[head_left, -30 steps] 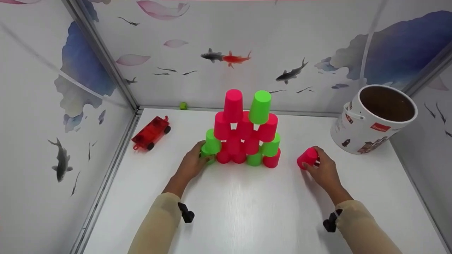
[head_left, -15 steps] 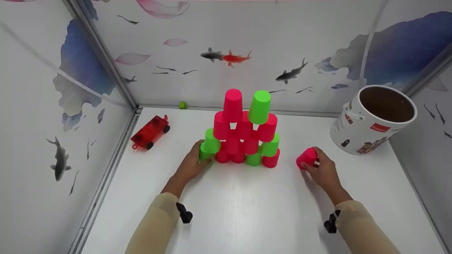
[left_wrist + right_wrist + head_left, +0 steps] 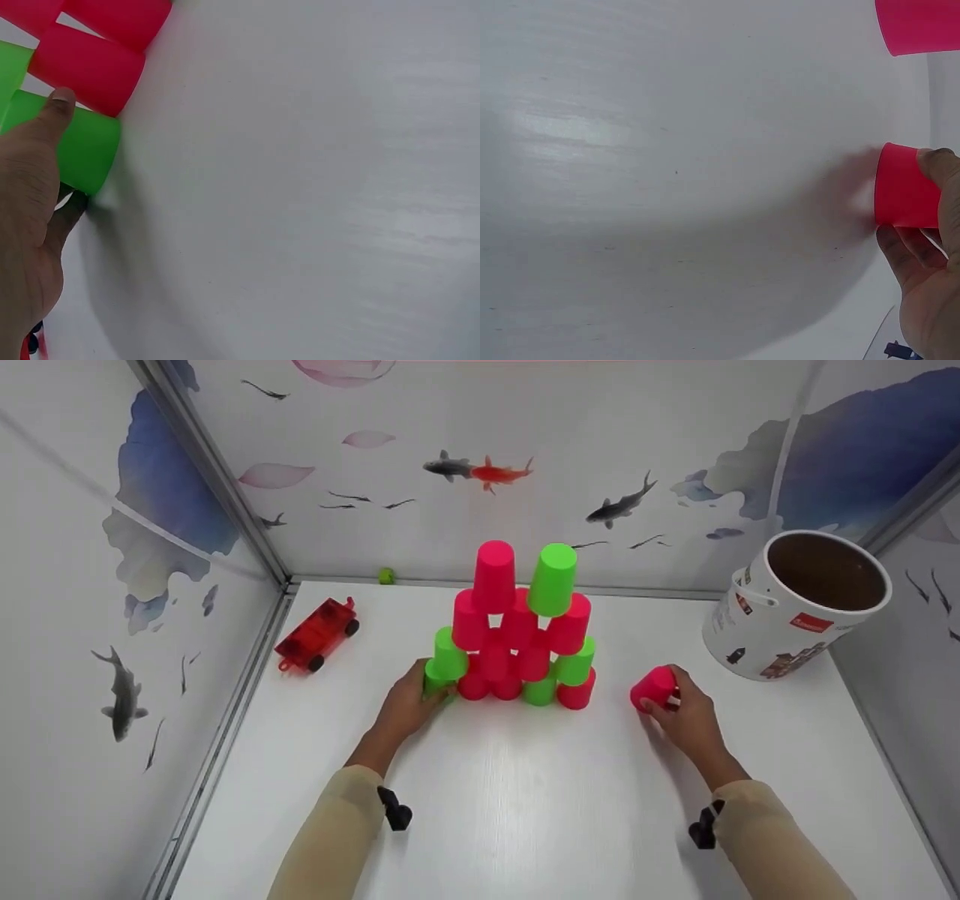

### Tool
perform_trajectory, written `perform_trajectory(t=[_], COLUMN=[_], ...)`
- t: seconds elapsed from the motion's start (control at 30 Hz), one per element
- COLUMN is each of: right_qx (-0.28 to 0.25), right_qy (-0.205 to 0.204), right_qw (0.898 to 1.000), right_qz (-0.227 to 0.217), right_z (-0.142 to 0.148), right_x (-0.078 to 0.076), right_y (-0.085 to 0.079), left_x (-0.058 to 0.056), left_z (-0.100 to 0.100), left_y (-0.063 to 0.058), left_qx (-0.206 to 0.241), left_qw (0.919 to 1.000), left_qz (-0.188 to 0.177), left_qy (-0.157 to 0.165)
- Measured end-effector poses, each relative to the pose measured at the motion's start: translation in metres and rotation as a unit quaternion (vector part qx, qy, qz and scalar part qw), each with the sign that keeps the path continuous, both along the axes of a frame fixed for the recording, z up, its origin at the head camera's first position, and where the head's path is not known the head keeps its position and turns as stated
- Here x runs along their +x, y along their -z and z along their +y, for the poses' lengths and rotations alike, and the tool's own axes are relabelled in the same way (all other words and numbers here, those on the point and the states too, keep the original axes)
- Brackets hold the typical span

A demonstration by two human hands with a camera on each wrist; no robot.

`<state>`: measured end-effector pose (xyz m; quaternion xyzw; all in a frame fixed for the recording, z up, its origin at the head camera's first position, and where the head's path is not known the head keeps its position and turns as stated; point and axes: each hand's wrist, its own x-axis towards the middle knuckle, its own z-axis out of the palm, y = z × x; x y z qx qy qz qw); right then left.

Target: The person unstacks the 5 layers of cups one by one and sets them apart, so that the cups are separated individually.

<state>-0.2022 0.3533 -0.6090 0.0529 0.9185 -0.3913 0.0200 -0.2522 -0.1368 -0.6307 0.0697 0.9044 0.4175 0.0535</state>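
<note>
A pyramid of upside-down pink and green cups stands mid-table, with a pink cup (image 3: 495, 577) and a green cup (image 3: 553, 580) at its top. At the lower left corner my left hand (image 3: 406, 703) grips a bottom-row green cup (image 3: 88, 150), its thumb along the near side and fingers behind. Above that cup sits another green cup (image 3: 451, 653). To the right of the stack, apart from it, my right hand (image 3: 688, 715) holds a single pink cup (image 3: 906, 186) between thumb and fingers, upside down at the tabletop. The fingers' far parts are hidden behind the cups.
A white printed bucket (image 3: 780, 637) with a handle stands at the back right. A red toy car (image 3: 318, 634) is at the back left, and a small green object (image 3: 386, 576) lies by the back edge. Patterned walls enclose the white table (image 3: 510, 810).
The head view has tilted slightly, so the scene sits a little higher in it. Both hands keep hold of the same cups, and the stack stands as before.
</note>
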Motion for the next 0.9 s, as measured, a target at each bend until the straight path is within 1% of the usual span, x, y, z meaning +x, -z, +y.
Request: perform_trajectory(t=[0.13, 0.43, 0.57, 0.67, 0.73, 0.8, 0.9], right_qx=[0.004, 0.013, 0.017, 0.032, 0.047, 0.061, 0.068], right_qy=[0.004, 0.003, 0.006, 0.011, 0.010, 0.004, -0.013], right_qw=[1.000, 1.000, 1.000, 0.999, 0.999, 0.997, 0.993], right_qz=[-0.003, 0.007, -0.007, -0.013, 0.007, 0.041, 0.098], right_z=[0.000, -0.002, -0.003, -0.005, -0.007, -0.011, -0.023], right_x=[0.000, 0.002, 0.001, 0.000, -0.002, -0.005, -0.012], right_y=[-0.001, -0.001, -0.003, -0.008, -0.014, -0.025, -0.050], left_x=[0.000, -0.001, -0.003, -0.004, -0.004, -0.004, -0.003], left_z=[0.001, 0.002, 0.003, 0.003, 0.003, 0.003, 0.002], left_y=[-0.002, -0.003, -0.002, -0.001, 0.000, 0.000, 0.000], left_qx=[-0.003, -0.023, -0.034, -0.028, -0.020, -0.015, -0.017], left_qw=[1.0000, 0.9997, 0.9993, 0.9994, 0.9996, 0.9997, 0.9997], left_qz=[0.003, -0.009, -0.015, -0.019, -0.019, -0.019, -0.018], left_qy=[0.002, -0.001, -0.003, -0.001, 0.001, 0.000, -0.002])
